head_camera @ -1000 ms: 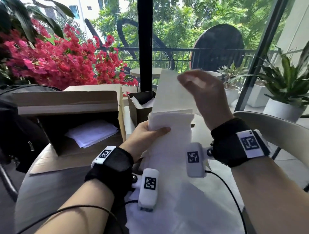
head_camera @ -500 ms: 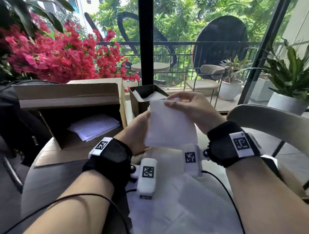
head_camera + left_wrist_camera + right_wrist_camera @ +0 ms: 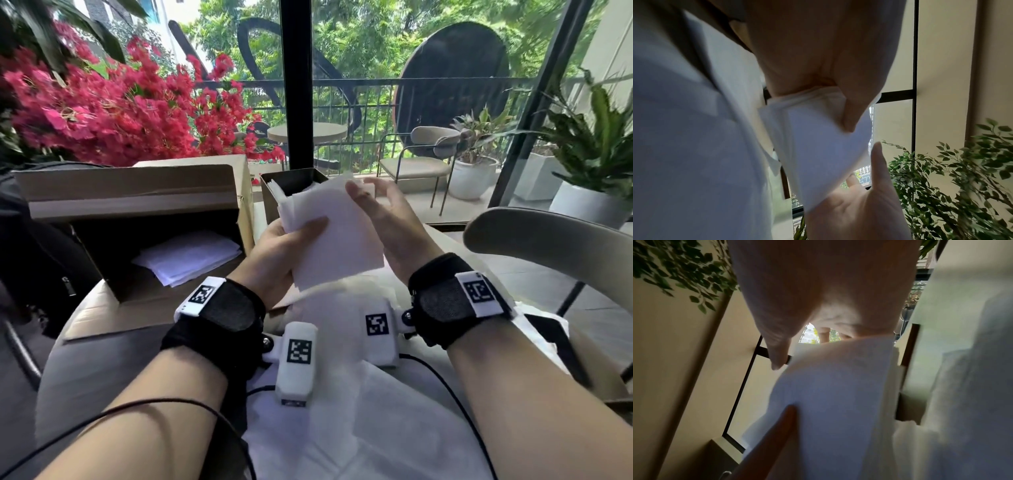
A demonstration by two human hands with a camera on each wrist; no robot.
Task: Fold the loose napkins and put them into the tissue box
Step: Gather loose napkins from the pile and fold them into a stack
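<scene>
My left hand (image 3: 291, 240) grips a folded white napkin (image 3: 335, 240), thumb on top, just in front of the dark square tissue box (image 3: 274, 192), which holds white napkins. My right hand (image 3: 376, 205) is open, its straight fingers lying along the napkin's right edge. In the left wrist view my thumb pinches the folded napkin (image 3: 824, 146), and the right hand (image 3: 859, 207) shows below it. The right wrist view shows the napkin (image 3: 834, 394) under my right palm. Loose napkins (image 3: 359, 431) lie spread on the table beneath my wrists.
An open cardboard box (image 3: 137, 202) with white sheets (image 3: 188, 255) inside stands left of the tissue box. A dark bag (image 3: 37, 246) sits at far left. A chair back (image 3: 548, 236) curves at right. Window glass and a black post (image 3: 296, 85) are behind the table.
My right hand brought the napkin's raised top half down into a fold, then let go and opened. The left hand kept its grip, and the napkin moved nearer the tissue box.
</scene>
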